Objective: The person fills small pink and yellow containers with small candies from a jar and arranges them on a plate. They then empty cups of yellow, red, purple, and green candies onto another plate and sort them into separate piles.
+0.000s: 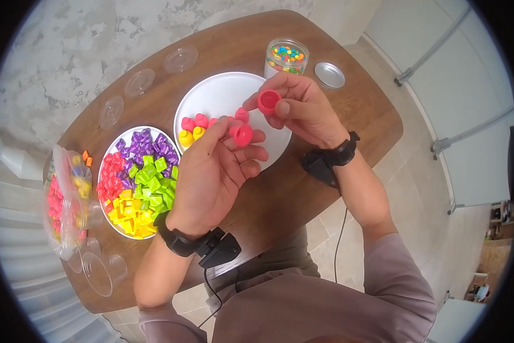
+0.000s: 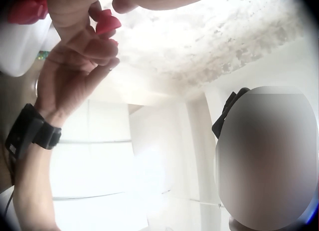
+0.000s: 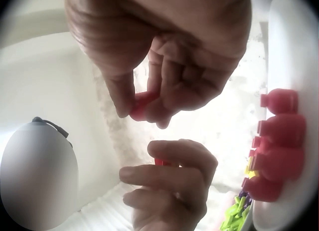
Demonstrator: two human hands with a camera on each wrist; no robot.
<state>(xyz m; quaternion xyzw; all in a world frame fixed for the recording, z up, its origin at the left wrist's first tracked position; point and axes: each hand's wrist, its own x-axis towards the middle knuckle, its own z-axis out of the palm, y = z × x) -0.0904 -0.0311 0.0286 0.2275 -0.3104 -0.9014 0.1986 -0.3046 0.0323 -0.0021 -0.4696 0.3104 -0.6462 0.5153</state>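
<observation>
My left hand (image 1: 208, 174) holds a small pinkish-red plastic piece (image 1: 242, 135) with a hollow opening, palm turned up. Between the thumb and fingers of my right hand (image 1: 304, 108) is a red plastic cup-shaped piece (image 1: 269, 102), its hollow side facing the head camera. The two pieces are apart, both above a white round plate (image 1: 277, 146). On that plate stand several small pink bottles (image 1: 187, 123) and yellow bottles (image 1: 185, 138), partly hidden by my left hand. The right wrist view shows the right hand's red piece (image 3: 142, 105) pinched above my left hand.
A second plate (image 1: 109, 150) holds purple, red, green and yellow wrapped pieces. Behind stand a jar (image 1: 286, 56) of colourful candies and a silver lid (image 1: 329, 75). Clear plastic lids (image 1: 181, 59) lie at the back left. A bag (image 1: 68, 200) of bottles sits at the left edge.
</observation>
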